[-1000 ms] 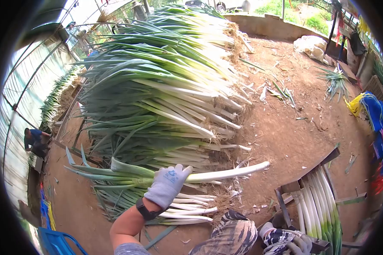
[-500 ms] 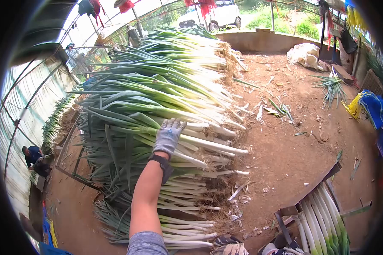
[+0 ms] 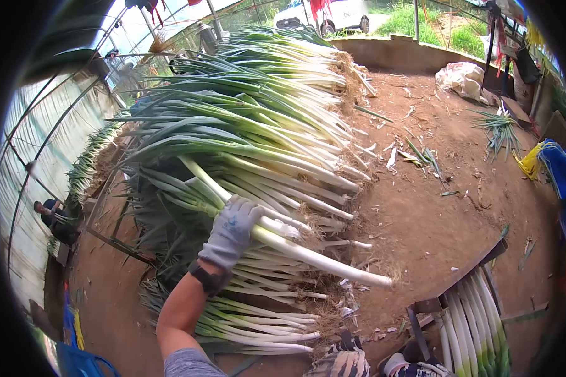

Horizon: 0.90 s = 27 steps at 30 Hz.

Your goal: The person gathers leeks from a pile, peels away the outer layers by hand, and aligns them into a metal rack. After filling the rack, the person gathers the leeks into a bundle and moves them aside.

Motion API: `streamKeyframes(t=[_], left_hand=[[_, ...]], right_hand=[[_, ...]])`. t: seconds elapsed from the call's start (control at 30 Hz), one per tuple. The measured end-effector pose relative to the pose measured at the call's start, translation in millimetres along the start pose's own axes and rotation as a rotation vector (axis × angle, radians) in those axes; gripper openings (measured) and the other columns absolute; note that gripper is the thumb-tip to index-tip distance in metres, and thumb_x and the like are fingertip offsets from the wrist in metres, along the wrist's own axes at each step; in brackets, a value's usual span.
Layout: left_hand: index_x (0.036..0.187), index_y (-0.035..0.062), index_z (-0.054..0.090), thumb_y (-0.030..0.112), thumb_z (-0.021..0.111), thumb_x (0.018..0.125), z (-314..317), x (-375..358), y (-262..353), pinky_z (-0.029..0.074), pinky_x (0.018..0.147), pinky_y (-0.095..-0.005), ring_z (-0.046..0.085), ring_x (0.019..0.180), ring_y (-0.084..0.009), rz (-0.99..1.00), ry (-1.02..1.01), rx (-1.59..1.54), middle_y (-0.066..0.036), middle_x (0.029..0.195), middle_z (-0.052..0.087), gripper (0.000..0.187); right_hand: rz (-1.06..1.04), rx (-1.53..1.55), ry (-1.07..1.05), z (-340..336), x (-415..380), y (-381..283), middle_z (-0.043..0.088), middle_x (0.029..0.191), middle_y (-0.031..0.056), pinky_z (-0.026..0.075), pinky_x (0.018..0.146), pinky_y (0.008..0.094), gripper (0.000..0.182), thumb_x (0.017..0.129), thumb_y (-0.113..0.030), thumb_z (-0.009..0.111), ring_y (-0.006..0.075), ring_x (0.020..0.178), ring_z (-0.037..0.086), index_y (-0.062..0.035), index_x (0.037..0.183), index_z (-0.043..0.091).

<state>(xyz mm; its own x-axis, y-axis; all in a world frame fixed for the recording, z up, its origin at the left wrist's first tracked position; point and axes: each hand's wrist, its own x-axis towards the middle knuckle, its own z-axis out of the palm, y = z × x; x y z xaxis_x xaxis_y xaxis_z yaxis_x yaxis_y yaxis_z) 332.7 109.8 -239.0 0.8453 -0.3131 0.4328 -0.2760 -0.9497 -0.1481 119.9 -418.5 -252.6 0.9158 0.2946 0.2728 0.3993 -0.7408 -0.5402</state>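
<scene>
My left hand, in a grey glove with a dark band at the wrist, is closed around a thick green onion. Its white shank slants down to the right over the pile, ending in small roots, while the green part passes behind my fingers to the upper left. Below and behind the hand lies a large pile of green onions, leaves to the left and rooted ends to the right. My right hand is out of view.
At the lower right, several green onions lie in a metal-sided holder. Leaf scraps litter the dirt floor. A white sack stands near the back wall. Another person is at the far left. Blue and yellow ties hang at right.
My left hand has closed on a green onion and lifted it from the pile, drawing it down and toward me. The view has shifted slightly.
</scene>
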Motion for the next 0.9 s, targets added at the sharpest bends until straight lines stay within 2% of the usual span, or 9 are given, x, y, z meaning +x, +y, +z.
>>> streamKeyframes(t=[0.27,0.4,0.47,0.5,0.57,0.6,0.73,0.8,0.9], left_hand=[[0.106,0.0111,0.059,0.017,0.057,0.078,-143.0,-84.7,130.2,0.049,0.088,-0.0358,0.061,0.094,-0.023,0.114,0.006,-0.144,-0.004,0.094,0.061,0.028],[0.109,0.0108,0.058,0.015,0.066,0.072,-220.0,-113.6,166.0,0.051,0.081,-0.0359,0.063,0.092,-0.0235,0.081,-0.054,-0.343,-0.004,0.093,0.062,0.038],[0.111,0.0104,0.057,0.012,0.069,0.069,-254.1,-125.1,172.8,0.052,0.079,-0.0368,0.064,0.09,-0.0247,0.065,-0.176,-0.498,-0.006,0.092,0.063,0.043],[0.113,0.0104,0.057,0.011,0.07,0.068,-269.0,-129.6,174.3,0.051,0.078,-0.0371,0.064,0.088,-0.0255,0.05,-0.274,-0.593,-0.007,0.091,0.063,0.047],[0.121,0.0119,0.055,0.005,0.069,0.069,-278.2,-143.2,175.7,0.051,0.077,-0.0378,0.065,0.087,-0.0291,0.048,-0.311,-0.865,-0.011,0.093,0.065,0.054],[0.123,0.0132,0.055,0.007,0.07,0.074,-296.2,-136.8,177.4,0.051,0.076,-0.0353,0.065,0.09,-0.029,-0.058,-0.504,-0.96,-0.012,0.095,0.066,0.052],[0.117,0.0076,0.061,0.017,0.07,0.085,-299.1,-121.2,168.9,0.049,0.079,-0.029,0.061,0.086,-0.0111,-0.094,-0.566,-1.377,-0.005,0.091,0.068,0.035],[0.107,0.0026,0.064,0.017,0.072,0.084,-310.1,-104.0,169.9,0.049,0.077,-0.0277,0.061,0.084,-0.0114,-0.234,-0.472,-1.639,-0.003,0.09,0.067,0.029],[0.1,0.0025,0.066,0.024,0.073,0.082,-310.5,-80.8,162.1,0.049,0.07,-0.0272,0.06,0.08,-0.0107,-0.312,-0.51,-1.552,-0.002,0.085,0.065,0.028]], right_hand=[[-0.093,0.088,0.018,6.4,-10.2,-12.3,0.06,0.115,0.0162,0.041,0.095,0.0457,0.029,0.084,-0.022,0.063,0.0355,0.109,0.054,-0.0047,0.106,0.065],[-0.224,-0.156,0.115,1.6,-14.5,-34.9,0.064,0.107,0.0144,0.045,0.091,0.0415,0.028,0.083,-0.014,0.064,0.0305,0.101,0.059,-0.0006,0.108,0.065],[-0.061,-0.164,0.003,14.0,-34.2,-22.3,0.057,0.117,0.0159,0.031,0.102,0.0487,0.041,0.069,-0.022,0.063,0.0372,0.117,0.046,-0.0007,0.105,0.062],[-0.103,-0.207,0.03,15.2,-32.8,-27.5,0.058,0.114,0.0136,0.034,0.1,0.0471,0.045,0.065,-0.022,0.065,0.0349,0.114,0.047,-0.0024,0.106,0.062],[-0.173,-0.103,-0.018,6.3,-26.5,-37.6,0.059,0.113,0.0144,0.036,0.097,0.0448,0.045,0.069,-0.025,0.07,0.0328,0.109,0.051,-0.0025,0.107,0.062],[-0.192,-0.042,-0.056,1.1,-18.4,-58.1,0.059,0.112,0.0149,0.039,0.094,0.0434,0.042,0.073,-0.025,0.071,0.0329,0.108,0.053,-0.0021,0.108,0.061],[-0.198,0.398,-0.518,-0.8,10.0,-111.9,0.053,0.127,0.0177,0.037,0.101,0.039,0.066,0.077,-0.024,0.075,0.0314,0.121,0.048,-0.0013,0.133,0.048],[-0.157,0.665,-0.676,22.5,22.9,-133.6,0.046,0.135,0.0169,0.032,0.107,0.0371,0.078,0.077,-0.03,0.077,0.0269,0.128,0.042,-0.0008,0.139,0.039],[-0.199,0.978,-0.718,52.4,46.8,-187.2,0.042,0.14,0.0145,0.03,0.109,0.0348,0.079,0.081,-0.033,0.074,0.0222,0.131,0.038,-0.0005,0.142,0.035]])
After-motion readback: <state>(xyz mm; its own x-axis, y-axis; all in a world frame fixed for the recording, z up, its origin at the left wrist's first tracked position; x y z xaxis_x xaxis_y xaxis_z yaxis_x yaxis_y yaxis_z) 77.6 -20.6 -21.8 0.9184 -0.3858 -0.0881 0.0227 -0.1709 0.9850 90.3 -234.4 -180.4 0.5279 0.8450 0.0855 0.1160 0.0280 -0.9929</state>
